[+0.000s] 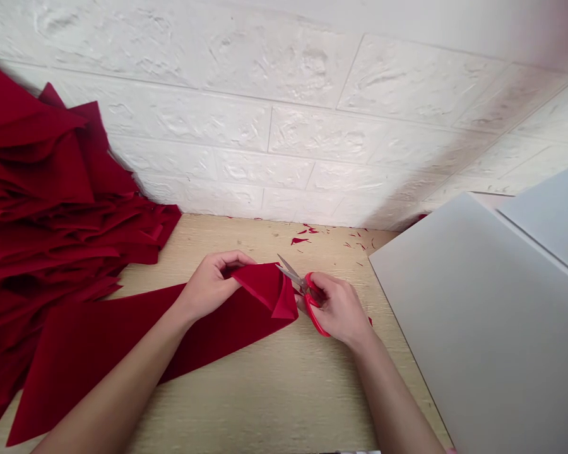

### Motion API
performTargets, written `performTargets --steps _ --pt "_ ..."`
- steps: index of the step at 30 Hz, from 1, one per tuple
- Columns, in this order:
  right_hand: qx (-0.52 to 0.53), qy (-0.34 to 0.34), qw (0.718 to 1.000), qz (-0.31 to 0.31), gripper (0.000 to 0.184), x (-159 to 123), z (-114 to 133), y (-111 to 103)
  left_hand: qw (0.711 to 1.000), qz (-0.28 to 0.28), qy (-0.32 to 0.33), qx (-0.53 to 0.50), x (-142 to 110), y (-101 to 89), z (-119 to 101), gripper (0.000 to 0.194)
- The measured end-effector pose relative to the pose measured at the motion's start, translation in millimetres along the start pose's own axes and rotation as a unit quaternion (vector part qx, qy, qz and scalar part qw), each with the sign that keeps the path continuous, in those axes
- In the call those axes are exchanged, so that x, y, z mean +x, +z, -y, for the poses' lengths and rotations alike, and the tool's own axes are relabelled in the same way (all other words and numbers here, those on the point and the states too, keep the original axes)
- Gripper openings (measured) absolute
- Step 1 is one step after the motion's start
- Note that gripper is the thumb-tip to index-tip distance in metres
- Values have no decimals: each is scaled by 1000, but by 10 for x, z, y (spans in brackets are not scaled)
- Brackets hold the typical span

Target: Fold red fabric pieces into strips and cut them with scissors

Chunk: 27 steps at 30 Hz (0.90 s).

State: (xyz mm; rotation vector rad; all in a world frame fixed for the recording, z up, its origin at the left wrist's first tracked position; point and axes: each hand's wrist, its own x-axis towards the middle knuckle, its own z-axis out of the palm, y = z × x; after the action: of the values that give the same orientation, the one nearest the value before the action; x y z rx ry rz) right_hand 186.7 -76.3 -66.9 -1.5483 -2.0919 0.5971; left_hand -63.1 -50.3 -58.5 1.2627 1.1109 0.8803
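A long piece of dark red fabric (227,328) lies slantwise across the table, its right end folded over into a point. My left hand (213,284) grips the folded layer near its upper edge, with some fingertips hidden behind the cloth. In my right hand (338,309) is a pair of scissors (318,315) with red handles, my fingers through the loops. The metal blades are slightly apart and point up and left, at the top right corner of the folded end. Whether cloth lies between the blades I cannot tell.
A tall heap of red fabric pieces (71,208) rises at the left against the white brick-patterned wall (236,126). Small red scraps (300,240) are scattered along the back of the wooden table (265,397). A large pale grey panel or box (483,302) stands at the right.
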Motion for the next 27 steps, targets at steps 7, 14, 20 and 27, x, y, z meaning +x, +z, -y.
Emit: performTargets --steps 7,14,20,27 --pt "-4 -1 1000 20 40 -10 -5 14 1000 -7 19 11 5 24 -13 22" --pt "18 8 999 31 42 -14 24 3 1000 -9 6 18 8 30 -6 22" --pt "21 17 999 41 34 -23 31 20 1000 -7 -9 -25 11 45 5 26" --pt "23 12 999 43 32 -26 6 49 997 -9 -12 -74 15 87 87 27"
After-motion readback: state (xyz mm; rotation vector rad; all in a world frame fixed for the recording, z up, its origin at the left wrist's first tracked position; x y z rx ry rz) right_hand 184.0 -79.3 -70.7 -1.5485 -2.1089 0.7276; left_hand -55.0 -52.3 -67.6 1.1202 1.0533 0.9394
